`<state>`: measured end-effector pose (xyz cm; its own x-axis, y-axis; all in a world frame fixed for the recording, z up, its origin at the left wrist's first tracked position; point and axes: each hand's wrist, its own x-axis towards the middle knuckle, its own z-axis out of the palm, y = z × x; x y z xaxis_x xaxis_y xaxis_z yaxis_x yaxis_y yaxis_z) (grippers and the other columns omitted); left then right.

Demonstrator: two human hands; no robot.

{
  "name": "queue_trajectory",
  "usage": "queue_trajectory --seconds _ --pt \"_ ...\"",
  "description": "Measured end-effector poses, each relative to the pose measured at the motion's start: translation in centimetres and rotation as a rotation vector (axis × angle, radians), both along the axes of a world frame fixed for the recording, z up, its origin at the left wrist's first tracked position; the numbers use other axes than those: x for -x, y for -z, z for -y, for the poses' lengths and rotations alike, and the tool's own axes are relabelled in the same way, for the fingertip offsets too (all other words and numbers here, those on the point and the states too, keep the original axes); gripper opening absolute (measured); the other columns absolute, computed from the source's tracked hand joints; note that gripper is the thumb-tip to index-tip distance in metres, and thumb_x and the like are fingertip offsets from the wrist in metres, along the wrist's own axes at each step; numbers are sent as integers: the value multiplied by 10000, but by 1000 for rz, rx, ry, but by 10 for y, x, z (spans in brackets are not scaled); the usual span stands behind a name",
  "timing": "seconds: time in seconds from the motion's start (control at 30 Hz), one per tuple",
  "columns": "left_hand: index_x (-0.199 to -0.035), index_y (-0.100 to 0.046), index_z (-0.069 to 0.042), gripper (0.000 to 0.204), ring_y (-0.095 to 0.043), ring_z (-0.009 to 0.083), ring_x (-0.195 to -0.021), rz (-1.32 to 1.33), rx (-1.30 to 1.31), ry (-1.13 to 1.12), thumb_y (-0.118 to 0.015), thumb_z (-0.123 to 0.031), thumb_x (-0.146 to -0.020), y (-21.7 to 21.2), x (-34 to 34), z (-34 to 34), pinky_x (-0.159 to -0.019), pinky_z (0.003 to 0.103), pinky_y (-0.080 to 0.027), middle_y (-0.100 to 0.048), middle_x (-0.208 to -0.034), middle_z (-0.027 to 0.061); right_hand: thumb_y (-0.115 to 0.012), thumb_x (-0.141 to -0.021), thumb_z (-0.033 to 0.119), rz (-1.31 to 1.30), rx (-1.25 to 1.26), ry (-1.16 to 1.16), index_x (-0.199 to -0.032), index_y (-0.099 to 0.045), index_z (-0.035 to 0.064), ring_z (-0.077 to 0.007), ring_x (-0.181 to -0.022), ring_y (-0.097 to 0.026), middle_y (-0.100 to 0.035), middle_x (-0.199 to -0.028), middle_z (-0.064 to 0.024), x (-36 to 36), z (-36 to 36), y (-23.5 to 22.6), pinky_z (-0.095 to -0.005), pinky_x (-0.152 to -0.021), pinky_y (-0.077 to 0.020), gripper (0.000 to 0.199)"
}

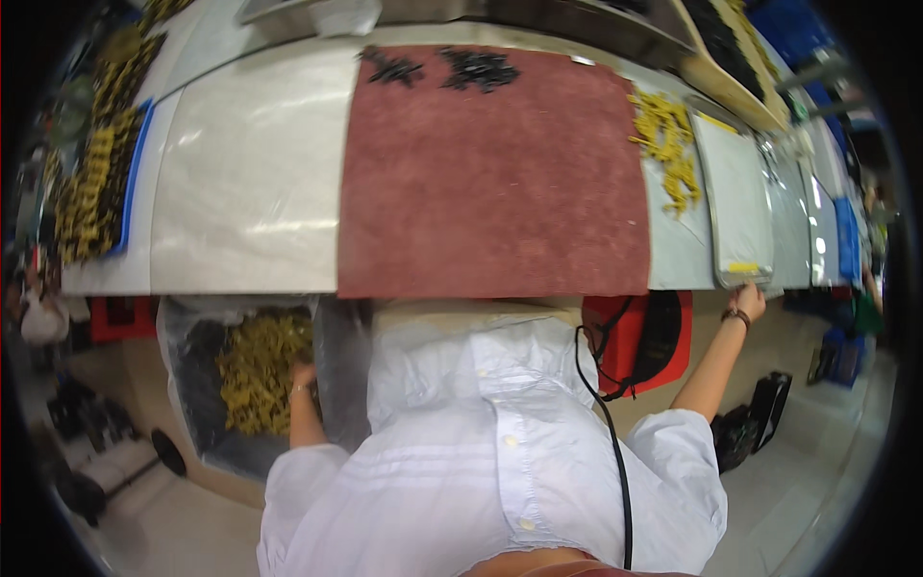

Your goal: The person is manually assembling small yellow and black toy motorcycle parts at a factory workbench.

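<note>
My left hand [302, 373] reaches down into a bin lined with clear plastic [338, 385], at the edge of a heap of yellow strip-like pieces [258, 370]. Its fingers are partly hidden there, and I cannot tell whether they hold any. My right hand [748, 302] is closed at the near edge of a pale rectangular tray [735, 197] with yellow strips at both ends. More yellow pieces [665, 144] lie loose on the table just left of the tray. On the far part of a dark red mat [495, 183] are two small piles of black pieces [479, 69].
Pale table surface [252, 163] flanks the mat on its left. A blue-edged tray of yellow and dark pieces [101, 188] stands at far left. Metal trays [586, 29] line the back. Under the table is a red box [663, 337]; a black cable [615, 452] hangs across my front.
</note>
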<state>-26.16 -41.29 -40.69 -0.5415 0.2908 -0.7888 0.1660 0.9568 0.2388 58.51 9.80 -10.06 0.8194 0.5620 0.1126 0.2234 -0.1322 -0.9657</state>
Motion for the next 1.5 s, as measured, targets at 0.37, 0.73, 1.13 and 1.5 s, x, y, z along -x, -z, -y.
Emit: queue_trajectory --seconds 0.37,0.73,1.13,1.5 --pt "-1464 159 -289 1379 -79 463 -1391 -84 344 -16 -857 -342 -533 -103 -56 -54 -1096 527 -262 -8 -1531 233 -766 -727 108 778 -165 198 -1263 -351 -10 -263 -823 -564 -486 -1057 -161 122 -1 -59 -377 -751 -510 689" --pt "-1467 -38 -213 1193 -476 429 -1183 -216 60 -4 -817 -342 -573 -33 -69 13 -958 459 -441 -274 -1439 255 -583 -889 44 440 -356 -530 -1374 -286 55 -210 -912 -584 -460 -1189 -139 340 8 -60 -312 -783 -499 569" --pt "-1398 -271 -155 842 -538 373 -1137 -281 165 -82 -705 -117 -677 -91 -61 -47 -887 445 -482 -394 -1377 222 -556 -893 76 617 -218 -888 -1408 -333 91 -93 -767 -514 -466 -1150 -87 385 -22 -33 -222 -693 -439 561" --pt "-1244 -489 -81 524 -579 369 -1073 -380 130 -134 -673 -140 -757 -34 -61 -5 -868 445 -482 -596 -1148 224 -559 -891 93 680 -85 -916 -1381 -397 90 -124 -766 -491 -509 -1160 -125 386 -25 -31 -261 -737 -442 516"
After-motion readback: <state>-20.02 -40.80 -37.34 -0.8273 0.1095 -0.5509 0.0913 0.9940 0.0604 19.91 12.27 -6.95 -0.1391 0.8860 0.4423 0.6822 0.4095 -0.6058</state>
